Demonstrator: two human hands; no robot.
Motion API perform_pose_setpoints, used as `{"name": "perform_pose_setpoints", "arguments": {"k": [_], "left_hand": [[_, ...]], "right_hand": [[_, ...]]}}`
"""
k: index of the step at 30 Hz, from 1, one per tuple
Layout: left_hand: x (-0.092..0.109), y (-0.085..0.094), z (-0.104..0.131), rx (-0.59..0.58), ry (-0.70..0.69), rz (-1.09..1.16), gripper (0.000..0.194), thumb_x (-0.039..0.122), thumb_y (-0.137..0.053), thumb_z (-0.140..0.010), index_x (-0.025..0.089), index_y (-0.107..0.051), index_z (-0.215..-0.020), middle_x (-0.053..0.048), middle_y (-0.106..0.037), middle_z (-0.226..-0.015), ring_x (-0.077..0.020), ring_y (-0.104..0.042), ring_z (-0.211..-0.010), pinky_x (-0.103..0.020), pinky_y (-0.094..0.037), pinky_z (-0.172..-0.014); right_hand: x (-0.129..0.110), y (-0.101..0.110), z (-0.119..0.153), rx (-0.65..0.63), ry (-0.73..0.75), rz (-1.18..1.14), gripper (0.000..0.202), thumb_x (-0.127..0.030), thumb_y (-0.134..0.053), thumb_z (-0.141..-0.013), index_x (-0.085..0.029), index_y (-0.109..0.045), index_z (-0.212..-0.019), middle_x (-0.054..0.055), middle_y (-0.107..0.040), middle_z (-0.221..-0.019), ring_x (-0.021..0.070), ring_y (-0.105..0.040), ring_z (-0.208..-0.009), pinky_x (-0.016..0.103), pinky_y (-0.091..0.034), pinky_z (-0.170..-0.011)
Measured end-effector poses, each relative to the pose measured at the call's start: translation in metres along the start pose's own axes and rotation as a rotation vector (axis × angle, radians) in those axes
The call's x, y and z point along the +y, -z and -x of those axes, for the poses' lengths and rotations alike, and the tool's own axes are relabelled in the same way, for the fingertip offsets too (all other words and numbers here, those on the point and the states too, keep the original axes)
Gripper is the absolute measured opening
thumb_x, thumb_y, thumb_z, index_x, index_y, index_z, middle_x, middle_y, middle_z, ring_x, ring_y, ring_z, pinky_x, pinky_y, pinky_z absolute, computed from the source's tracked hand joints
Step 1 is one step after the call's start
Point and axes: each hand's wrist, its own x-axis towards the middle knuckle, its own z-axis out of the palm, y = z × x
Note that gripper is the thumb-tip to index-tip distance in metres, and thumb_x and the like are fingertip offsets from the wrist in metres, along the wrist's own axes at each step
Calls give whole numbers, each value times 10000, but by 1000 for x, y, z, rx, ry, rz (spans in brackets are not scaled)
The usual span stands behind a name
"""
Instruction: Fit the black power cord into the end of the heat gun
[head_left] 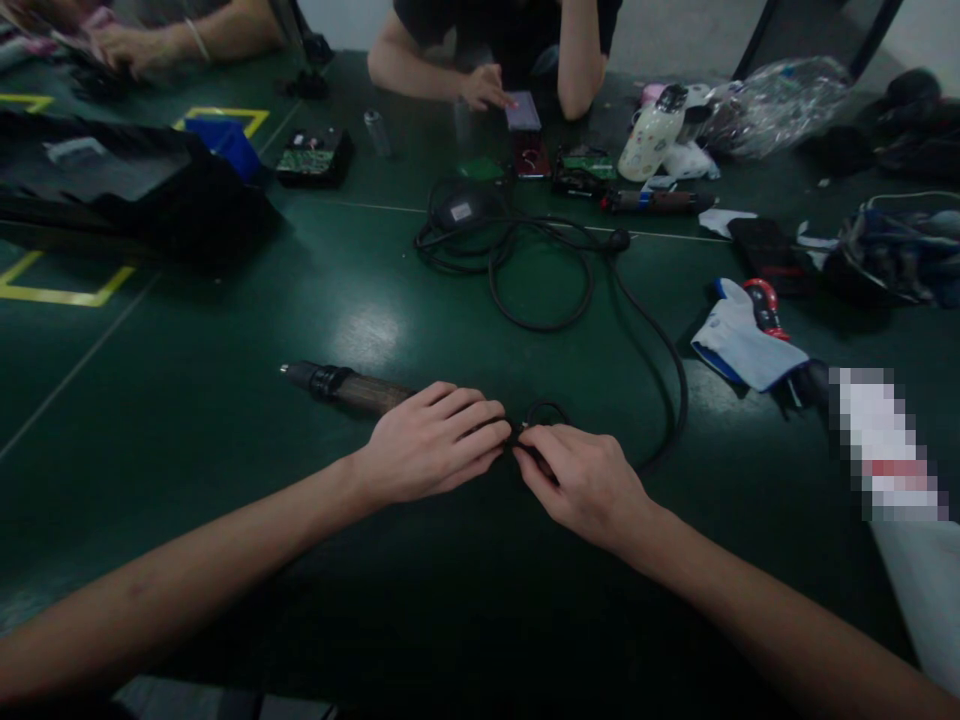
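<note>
A dark electric screwdriver lies on the green table, its metal tip pointing left. My left hand is wrapped over its rear part, fingers together. At the tool's right end, my right hand pinches the black cable close to where it meets the tool; the joint itself is mostly hidden by my fingers. From there the cable loops away to the right and back to coils around a black adapter.
Across the table, one person touches a phone; another person's hands are at upper left. A black bin, circuit boards, a bottle, a second screwdriver and a glove lie around.
</note>
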Motion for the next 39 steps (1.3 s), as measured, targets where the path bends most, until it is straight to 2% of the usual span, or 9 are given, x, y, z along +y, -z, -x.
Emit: {"name": "perform_pose_setpoints", "arguments": {"k": [17,22,31,39], "left_hand": [[1,1,-1,5,24,-4,207,312,-560,-1014,192,-631,-1167,-60,-665,-1268,-223,-624,-1139,-370,-487,-945],[1,2,0,-4,-14,-25,254,307,-570,-1004,220,-613,-1239,-55,-656,-1289,-239,-615,-1157,-390,-483,-941],[0,2,0,-20,-2,-7,260,309,-558,-1018,204,-605,-1252,-56,-647,-1299,-235,-606,-1158,-385,-482,-936],[0,3,0,19,-13,2,228,283,-566,-1019,194,-613,-1224,-48,-660,-1282,-227,-610,-1157,-374,-483,-939]], "right_hand": [[-1,1,0,27,1,8,184,-281,-502,-1045,-162,-634,-1092,79,-742,-984,193,-690,-838,319,-504,-720],[-1,0,-1,14,7,-6,188,-280,-504,-1045,-159,-635,-1104,86,-741,-1023,193,-693,-853,320,-506,-733],[0,0,0,18,3,5,190,-286,-509,-1044,-160,-638,-1101,86,-742,-1001,197,-694,-860,311,-504,-723],[0,-1,0,29,2,5,197,-289,-499,-1049,-163,-634,-1115,80,-743,-1012,196,-691,-845,326,-502,-718]]}}
